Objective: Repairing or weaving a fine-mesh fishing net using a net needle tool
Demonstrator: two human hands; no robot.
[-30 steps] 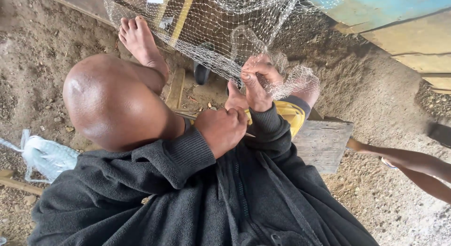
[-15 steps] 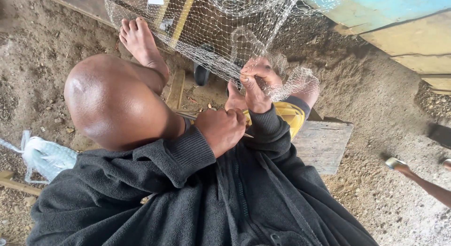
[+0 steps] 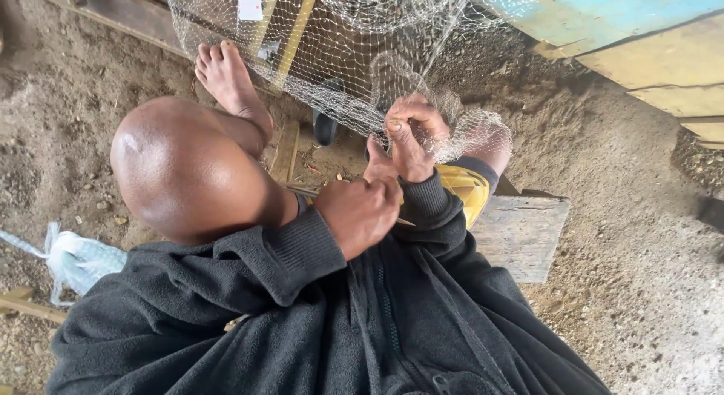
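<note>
Sandy dirt floor (image 3: 626,214) (daylit), wooden plank (image 3: 524,233).

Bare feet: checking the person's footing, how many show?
1. A bare foot rests on the sandy ground beside the net, upper left. The other may be hidden under the net.

Fine pale mesh netting (image 3: 339,55), thin translucent twine knotted into small diamond openings. Hanging slack, spread wide above and beyond the right grip (image 3: 411,135), bunched into a denser white fold right at the pinch. Draped further off to that grip's outer side in a crumpled heap. Slim pointed wooden needle (image 3: 403,221) poking out just past the closed left grip (image 3: 360,214), below the netting.
</note>
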